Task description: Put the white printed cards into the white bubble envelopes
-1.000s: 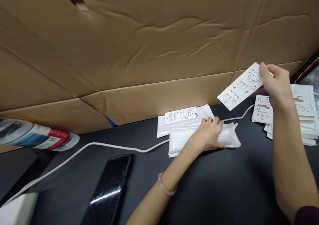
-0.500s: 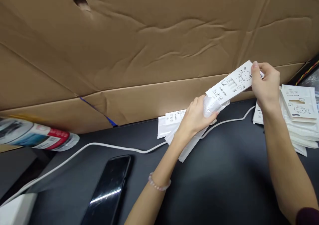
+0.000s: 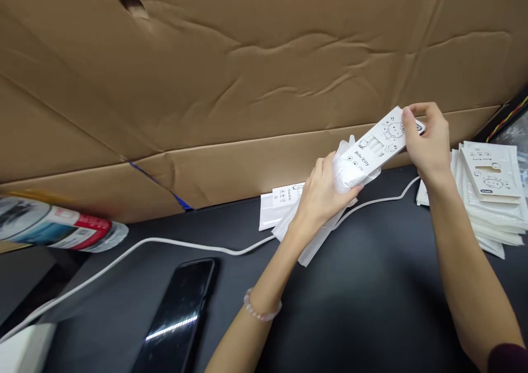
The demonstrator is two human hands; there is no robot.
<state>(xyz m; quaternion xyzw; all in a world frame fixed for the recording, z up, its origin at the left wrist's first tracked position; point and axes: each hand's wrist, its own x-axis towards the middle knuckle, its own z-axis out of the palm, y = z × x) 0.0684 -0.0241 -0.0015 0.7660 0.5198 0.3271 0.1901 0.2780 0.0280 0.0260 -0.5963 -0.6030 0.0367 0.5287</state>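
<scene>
The person's right hand (image 3: 429, 142) pinches the upper end of a slim white printed carton (image 3: 373, 142) between thumb and fingers, holding it tilted above the back edge of the dark table (image 3: 371, 301). The carton's lower end sits in the mouth of a thin, translucent plastic sleeve (image 3: 345, 176), and pale sticks show through its small window. The left hand (image 3: 319, 191) is closed around the sleeve, thumb on the near side; its other fingers are partly hidden by the film. A beaded bracelet (image 3: 262, 308) circles the left wrist. Behind that hand, along the table's back edge, a second carton (image 3: 284, 196) lies on a white packet (image 3: 269, 216), both partly covered. Toward the table's back right corner, just beyond the right forearm, stands a stack of white packets (image 3: 495, 219) with a printed carton on top. A white cable (image 3: 181, 242) winds across the table and passes beneath the sleeve. A black phone (image 3: 175, 312) lies nearer the left edge, while a labelled bottle (image 3: 82, 230) rests by the back left corner, against brown cardboard (image 3: 247, 87).
</scene>
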